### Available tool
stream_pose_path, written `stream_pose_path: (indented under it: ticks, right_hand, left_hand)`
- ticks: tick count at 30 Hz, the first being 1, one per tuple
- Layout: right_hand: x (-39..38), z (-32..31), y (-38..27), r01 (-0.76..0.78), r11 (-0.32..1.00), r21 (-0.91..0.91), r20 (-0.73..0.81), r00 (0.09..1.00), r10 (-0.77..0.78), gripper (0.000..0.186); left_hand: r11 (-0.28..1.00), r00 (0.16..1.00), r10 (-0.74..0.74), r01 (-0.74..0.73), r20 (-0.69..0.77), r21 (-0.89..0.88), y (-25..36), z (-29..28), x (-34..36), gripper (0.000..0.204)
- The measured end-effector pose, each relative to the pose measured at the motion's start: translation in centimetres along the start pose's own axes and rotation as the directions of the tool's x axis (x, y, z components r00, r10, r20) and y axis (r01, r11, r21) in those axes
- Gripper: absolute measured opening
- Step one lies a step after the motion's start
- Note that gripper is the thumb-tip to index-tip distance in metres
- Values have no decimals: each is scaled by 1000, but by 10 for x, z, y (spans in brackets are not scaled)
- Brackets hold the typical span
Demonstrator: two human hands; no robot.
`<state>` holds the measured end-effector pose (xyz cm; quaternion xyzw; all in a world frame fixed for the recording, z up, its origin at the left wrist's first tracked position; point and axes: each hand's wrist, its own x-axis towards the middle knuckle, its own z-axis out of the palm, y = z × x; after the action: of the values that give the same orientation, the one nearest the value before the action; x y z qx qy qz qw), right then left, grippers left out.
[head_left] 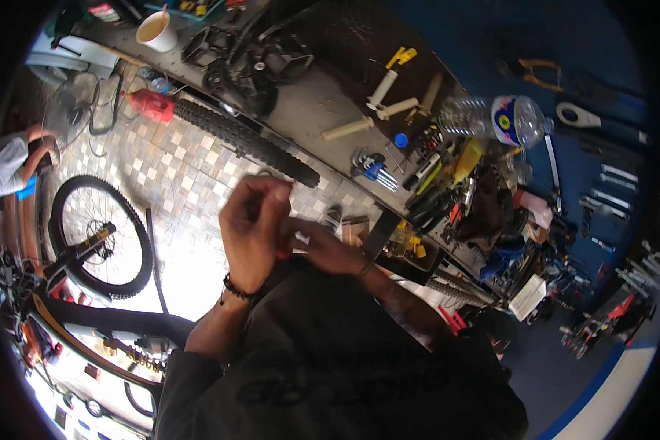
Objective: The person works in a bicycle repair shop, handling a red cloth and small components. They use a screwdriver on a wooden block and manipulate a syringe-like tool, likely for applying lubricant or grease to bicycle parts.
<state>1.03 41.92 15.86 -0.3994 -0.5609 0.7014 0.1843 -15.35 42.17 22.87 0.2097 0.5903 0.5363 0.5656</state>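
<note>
Dark shirt [330,345] lies nearest. The left hand [251,227] curls its fingers narrowly; the right hand [331,248] blurs; neither grip can be told. Between them shows a small red thing [282,247]; loose pinching could drop it onto the tiled floor [187,167].

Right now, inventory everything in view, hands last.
bench: one, grey, top
cup: one, white, upper left
syringes: at least three, pale, bench
cap: one, blue, bench
hex keys: several, blue and silver, bench
bottle: one, clear, upper right
pliers: one, orange-handled, upper right
other tools: uncountable, mixed, right
tyre: one, black, beside bench
wheel: one, black, left
fan: one, grey, upper left
person: one, pale top, left edge
small thing: one, red, between hands
left hand: one, bare, centre
right hand: one, bare, centre
</note>
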Motion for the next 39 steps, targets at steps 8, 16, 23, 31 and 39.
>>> stream_pose_path:
  ticks: [8,16,23,31,39]
  right_hand:
    - [-86,-3,23,181,631,754,-326,938,120,38]
    - [-181,-19,17,509,857,77,-589,717,-373,52]
    - [-287,-61,96,278,946,-169,-573,753,-324,43]
    - [-392,-87,214,-28,998,51,-754,654,57,31]
    - [-361,-231,355,-829,465,-312,-924,378,54,20]
  left_hand:
    - [301,526,481,-851,702,431,-30,54,-47,67]
    - [895,922,276,-349,270,278,-84,160,-94,36]
    - [690,758,-281,586,588,-426,-129,144,-28,35]
    - [858,781,-475,308,405,412,-217,152,-145,46]
    - [541,699,-606,11,380,841,-242,113,-162,51]
